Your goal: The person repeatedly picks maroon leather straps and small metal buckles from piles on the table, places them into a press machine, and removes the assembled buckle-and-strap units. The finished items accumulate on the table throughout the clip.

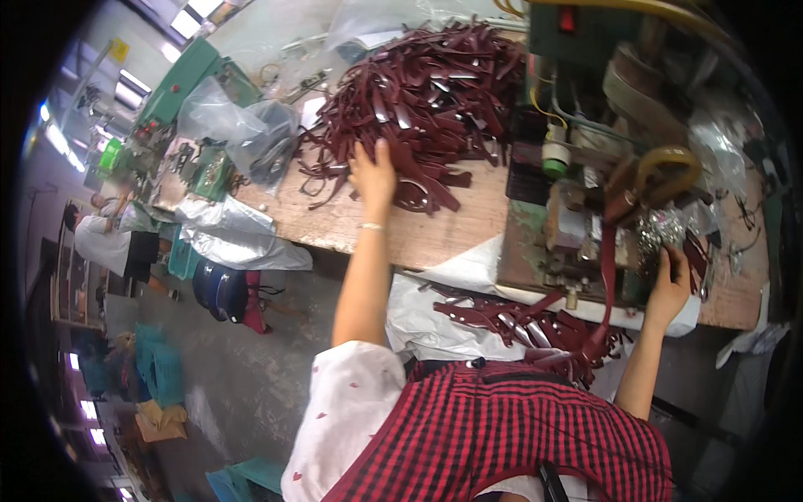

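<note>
My left hand [373, 176] reaches to the near edge of a big heap of dark red straps [427, 92] on the wooden table. Its thumb and fingers are apart, touching or just over the loose straps. Beside the green machine [577, 226], my right hand [671, 289] is at a pile of small shiny metal pieces [661, 230]. Its thumb and finger stand apart, and I see nothing held between them. One dark red strap [609, 259] hangs down from the machine's working area. More straps [535, 330] lie on white sheeting over my lap.
Clear plastic bags [242, 125] lie left of the heap, near another green machine [184, 92]. A round yellowish handle or ring [669, 167] juts from the machine beside me. Blue stools [219, 289] stand on the floor at left. Another person [109, 243] is farther off left.
</note>
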The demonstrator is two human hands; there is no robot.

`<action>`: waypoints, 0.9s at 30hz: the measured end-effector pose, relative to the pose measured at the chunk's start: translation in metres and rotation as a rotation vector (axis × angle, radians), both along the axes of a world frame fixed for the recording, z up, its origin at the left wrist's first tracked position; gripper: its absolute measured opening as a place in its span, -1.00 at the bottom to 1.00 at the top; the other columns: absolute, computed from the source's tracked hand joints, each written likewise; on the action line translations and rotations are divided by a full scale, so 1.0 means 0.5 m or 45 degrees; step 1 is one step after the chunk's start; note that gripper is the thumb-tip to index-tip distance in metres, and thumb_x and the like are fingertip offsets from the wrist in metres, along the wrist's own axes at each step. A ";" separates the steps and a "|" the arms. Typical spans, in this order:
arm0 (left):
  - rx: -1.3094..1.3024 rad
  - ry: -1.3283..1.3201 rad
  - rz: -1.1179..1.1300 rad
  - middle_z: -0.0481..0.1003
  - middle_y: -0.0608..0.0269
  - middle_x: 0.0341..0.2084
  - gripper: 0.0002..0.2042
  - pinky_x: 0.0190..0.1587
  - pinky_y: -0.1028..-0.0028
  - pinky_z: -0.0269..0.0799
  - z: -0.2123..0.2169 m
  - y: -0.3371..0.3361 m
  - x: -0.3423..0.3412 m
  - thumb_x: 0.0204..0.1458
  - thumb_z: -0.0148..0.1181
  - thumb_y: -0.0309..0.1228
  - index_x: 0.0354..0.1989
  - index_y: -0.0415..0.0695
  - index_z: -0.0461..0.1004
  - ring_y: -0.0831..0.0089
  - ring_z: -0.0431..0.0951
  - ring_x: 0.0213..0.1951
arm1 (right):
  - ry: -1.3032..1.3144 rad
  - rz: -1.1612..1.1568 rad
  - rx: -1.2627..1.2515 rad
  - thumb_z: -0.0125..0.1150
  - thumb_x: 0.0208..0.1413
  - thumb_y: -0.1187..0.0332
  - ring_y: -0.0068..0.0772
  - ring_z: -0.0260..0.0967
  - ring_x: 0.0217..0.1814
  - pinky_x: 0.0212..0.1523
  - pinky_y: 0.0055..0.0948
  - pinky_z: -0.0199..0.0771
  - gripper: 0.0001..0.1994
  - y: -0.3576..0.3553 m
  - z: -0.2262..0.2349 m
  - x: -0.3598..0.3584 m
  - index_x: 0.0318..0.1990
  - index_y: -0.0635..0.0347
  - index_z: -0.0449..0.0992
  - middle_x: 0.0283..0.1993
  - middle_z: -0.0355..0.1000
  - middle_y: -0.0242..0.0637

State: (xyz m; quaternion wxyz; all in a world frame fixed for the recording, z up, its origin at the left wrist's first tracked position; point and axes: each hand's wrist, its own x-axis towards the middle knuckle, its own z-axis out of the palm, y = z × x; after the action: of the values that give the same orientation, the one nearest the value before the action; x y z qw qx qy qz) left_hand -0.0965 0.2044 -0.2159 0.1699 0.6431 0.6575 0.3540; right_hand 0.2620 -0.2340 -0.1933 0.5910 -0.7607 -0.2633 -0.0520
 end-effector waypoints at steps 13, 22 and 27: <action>0.032 0.732 -0.399 0.58 -0.16 -0.60 -0.75 -0.40 0.16 0.46 0.005 0.089 -0.342 -0.14 0.31 -0.35 -0.47 -0.36 0.61 0.11 0.59 -0.56 | 0.239 0.472 0.325 0.35 0.09 0.54 -0.52 0.53 -0.11 -0.03 -0.49 0.50 -0.69 0.156 0.226 -0.203 -0.01 0.35 0.47 -0.22 0.58 -0.29; -1.060 -1.256 -0.832 0.54 0.24 -0.45 -0.76 -0.69 0.69 0.17 0.161 -0.257 -0.110 0.16 0.23 -0.58 -0.02 -0.24 0.42 0.70 0.33 -0.67 | 0.632 0.622 0.585 0.31 0.12 0.53 -0.60 0.51 -0.15 -0.06 -0.53 0.47 -0.64 0.173 0.260 -0.236 0.09 0.36 0.46 -0.26 0.60 -0.29; -1.316 -1.251 -1.338 0.57 0.16 -0.52 -0.68 -0.69 0.68 0.18 0.293 -0.492 0.059 0.38 0.03 -0.28 0.05 -0.33 0.41 0.69 0.36 -0.68 | 0.426 0.593 0.387 0.26 0.16 0.50 -0.52 0.53 -0.01 0.07 -0.46 0.48 -0.59 0.129 0.283 -0.258 0.18 0.30 0.45 -0.10 0.62 -0.26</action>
State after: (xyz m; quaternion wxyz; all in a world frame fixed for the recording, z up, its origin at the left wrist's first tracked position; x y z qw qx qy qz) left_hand -0.0669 -0.0416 -0.0694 0.8432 0.4800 0.2076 0.1251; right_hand 0.1332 -0.1697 -0.0516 0.7289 -0.5810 -0.3188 0.1717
